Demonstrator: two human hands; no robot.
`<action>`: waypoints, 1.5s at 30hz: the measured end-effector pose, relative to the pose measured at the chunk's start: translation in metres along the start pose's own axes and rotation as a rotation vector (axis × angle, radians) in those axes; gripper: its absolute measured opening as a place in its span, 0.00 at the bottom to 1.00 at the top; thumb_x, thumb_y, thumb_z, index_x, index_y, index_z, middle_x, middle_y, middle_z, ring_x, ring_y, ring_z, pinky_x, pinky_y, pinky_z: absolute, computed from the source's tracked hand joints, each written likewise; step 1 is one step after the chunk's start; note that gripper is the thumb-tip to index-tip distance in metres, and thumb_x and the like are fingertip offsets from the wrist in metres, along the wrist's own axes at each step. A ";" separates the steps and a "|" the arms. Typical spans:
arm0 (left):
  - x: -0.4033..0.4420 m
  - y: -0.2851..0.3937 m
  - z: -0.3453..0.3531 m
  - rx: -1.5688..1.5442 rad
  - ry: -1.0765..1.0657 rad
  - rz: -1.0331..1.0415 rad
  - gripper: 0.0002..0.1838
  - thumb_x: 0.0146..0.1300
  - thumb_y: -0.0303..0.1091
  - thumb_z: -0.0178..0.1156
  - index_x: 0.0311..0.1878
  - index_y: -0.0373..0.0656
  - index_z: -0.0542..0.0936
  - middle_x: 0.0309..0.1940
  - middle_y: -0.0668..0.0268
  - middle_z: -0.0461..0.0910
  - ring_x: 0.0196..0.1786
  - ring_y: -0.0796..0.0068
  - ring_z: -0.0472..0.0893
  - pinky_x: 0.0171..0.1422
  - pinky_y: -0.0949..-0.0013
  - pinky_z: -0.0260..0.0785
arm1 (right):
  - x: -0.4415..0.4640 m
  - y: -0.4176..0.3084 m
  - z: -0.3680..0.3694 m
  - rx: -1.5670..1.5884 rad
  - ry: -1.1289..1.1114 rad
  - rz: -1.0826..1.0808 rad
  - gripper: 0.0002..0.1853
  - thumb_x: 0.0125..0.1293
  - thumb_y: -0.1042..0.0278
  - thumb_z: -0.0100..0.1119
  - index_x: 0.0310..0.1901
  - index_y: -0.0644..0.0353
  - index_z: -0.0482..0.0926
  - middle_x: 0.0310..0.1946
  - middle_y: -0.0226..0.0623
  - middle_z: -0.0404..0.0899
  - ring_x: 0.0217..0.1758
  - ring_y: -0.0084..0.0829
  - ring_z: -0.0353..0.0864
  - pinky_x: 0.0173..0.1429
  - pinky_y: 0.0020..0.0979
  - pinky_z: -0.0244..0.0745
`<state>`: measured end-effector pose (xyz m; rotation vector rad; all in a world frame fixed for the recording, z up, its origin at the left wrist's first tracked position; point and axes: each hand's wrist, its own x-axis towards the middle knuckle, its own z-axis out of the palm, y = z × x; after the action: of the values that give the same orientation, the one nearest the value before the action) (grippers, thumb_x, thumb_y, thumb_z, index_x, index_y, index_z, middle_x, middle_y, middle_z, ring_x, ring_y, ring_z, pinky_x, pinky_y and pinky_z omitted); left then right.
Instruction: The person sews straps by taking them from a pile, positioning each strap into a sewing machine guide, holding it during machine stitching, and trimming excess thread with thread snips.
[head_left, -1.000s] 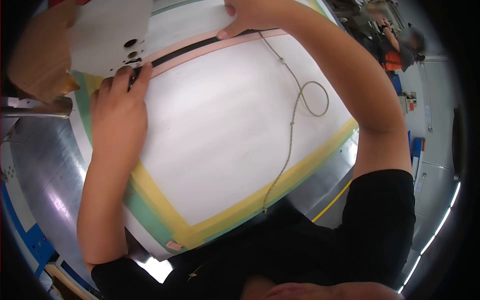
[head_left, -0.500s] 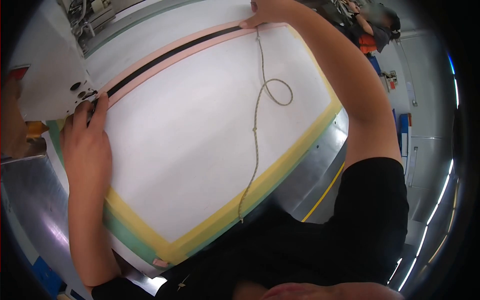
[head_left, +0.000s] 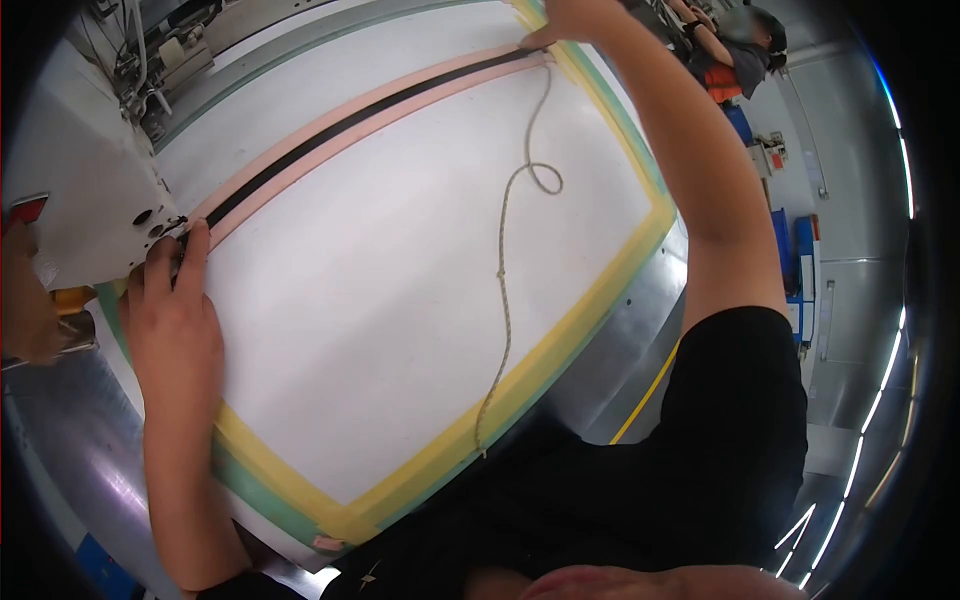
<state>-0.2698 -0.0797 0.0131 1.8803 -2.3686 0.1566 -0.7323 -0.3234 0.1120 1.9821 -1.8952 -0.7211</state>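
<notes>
Nearest us, yellow tape (head_left: 600,292) is bordering the white tabletop (head_left: 350,330), and a thin cord (head_left: 502,274) is trailing from by the strip's right end to the near edge. By the left edge, close to a white machine (head_left: 80,180), our left hand (head_left: 175,325) is lying palm down at the strip's left end, fingers bent and slightly spread; whether it is pinching anything, we cannot tell. Farther off, the black strip (head_left: 350,122), with pink borders (head_left: 270,192), is running across toward the far right corner. We are judging it light, thin and pliant, likely to bow midway, so we are favouring both ends as holds. Near that corner, our right hand (head_left: 575,20) is touching the other end, its fingers mostly hidden, its openness unclear. Beyond, a co-worker (head_left: 750,65) is showing.
</notes>
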 end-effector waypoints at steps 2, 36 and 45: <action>-0.001 0.001 0.000 -0.005 0.013 0.014 0.33 0.65 0.17 0.54 0.75 0.46 0.76 0.67 0.51 0.77 0.67 0.46 0.76 0.75 0.48 0.65 | 0.018 0.062 0.025 0.334 -0.090 0.316 0.43 0.55 0.27 0.73 0.45 0.71 0.90 0.45 0.57 0.89 0.52 0.55 0.89 0.56 0.48 0.83; 0.000 -0.002 -0.001 0.023 0.001 0.006 0.35 0.67 0.18 0.55 0.78 0.51 0.74 0.66 0.55 0.76 0.66 0.49 0.76 0.72 0.49 0.67 | 0.064 0.057 0.093 0.136 -0.084 0.021 0.36 0.58 0.33 0.75 0.48 0.64 0.90 0.49 0.45 0.90 0.53 0.42 0.89 0.55 0.38 0.82; -0.001 -0.001 -0.006 -0.003 0.060 0.081 0.33 0.65 0.20 0.57 0.75 0.46 0.75 0.65 0.53 0.76 0.63 0.47 0.76 0.70 0.46 0.68 | -0.066 -0.002 0.094 0.656 0.414 -0.107 0.19 0.66 0.72 0.57 0.57 0.51 0.88 0.57 0.42 0.87 0.62 0.45 0.84 0.68 0.41 0.78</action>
<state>-0.2685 -0.0781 0.0185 1.7545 -2.4045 0.2133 -0.7819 -0.2466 0.0425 2.3667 -1.9115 0.3382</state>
